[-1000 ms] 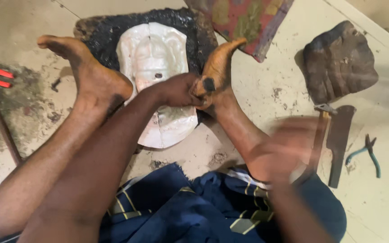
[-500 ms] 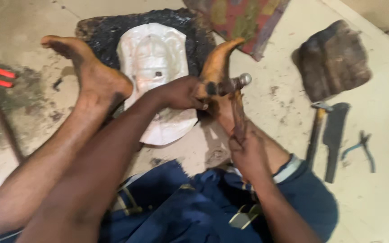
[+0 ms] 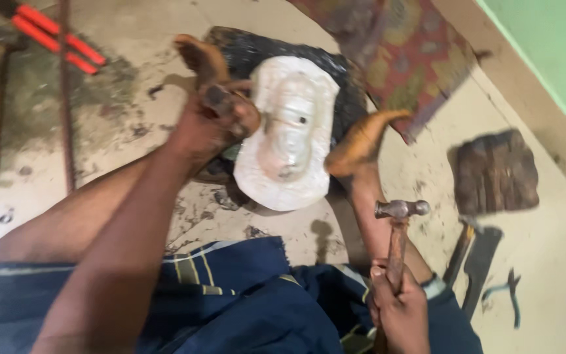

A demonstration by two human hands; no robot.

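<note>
Hammer (image 3: 397,226) now raised upright near right, right hand (image 3: 397,308) fisted round its handle, left hand (image 3: 221,121) gripping a small tool at the white mask (image 3: 289,131) edge.

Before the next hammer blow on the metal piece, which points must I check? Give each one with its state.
1. Right hand grips hammer firmly: ok.
2. Left hand holds a punch on the pale embossed metal sheet: ok; its tip is blurred.
3. Sheet rests on the black pitch bed: ok.
4. Both feet clear of the hammer's path: cannot tell.
5. Hammer head tight on handle: cannot tell.
</note>
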